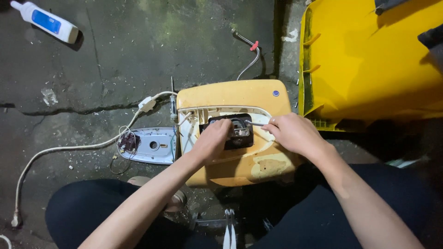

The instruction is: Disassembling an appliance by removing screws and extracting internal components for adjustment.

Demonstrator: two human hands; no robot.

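Sitting low over a cracked, dark concrete floor [115,60], a person is working on a yellow casing [240,138] that is lying between the knees. The left hand [212,140] is curled down on a black part [233,131] set in the hole near the top of the casing, with the fingers bent over its left edge and touching it. The right hand [293,133] is pinching the end of a thin metal tool [256,123], with fingers closed tight around it. The tool is lying almost flat, its long side running left to right, and its tip is pointing left at the black part, just beside the left hand's fingers. The black part is sitting between the two hands.

A grey cover plate [152,145] with small wires is lying on the floor, touching the left side of the casing. A white cord [69,148] is running from there across the floor to the left. A white bottle with a blue label [46,20] is lying far up in the left corner. A big yellow shell [369,60] is filling the right side
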